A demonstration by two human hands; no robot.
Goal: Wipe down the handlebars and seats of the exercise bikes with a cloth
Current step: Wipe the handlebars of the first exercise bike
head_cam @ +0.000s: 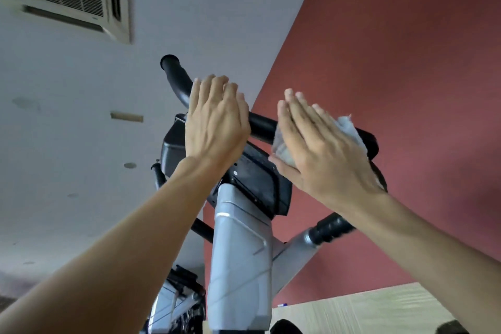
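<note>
1. The exercise bike's grey column rises to a black console, and the black handlebar runs across above it.
2. A grey cloth lies on the handlebar's right part, pressed there under the flat right hand with its fingers straight.
3. The left hand rests on the handlebar's left bend, its fingers bent over the bar.
4. At the lower right is a light wood-grain table.
5. A small white-and-blue thing, too small to identify, lies on the table's far left corner.
6. Two dark shapes sit at the table's near edge; whether they rest on it cannot be told.
</note>
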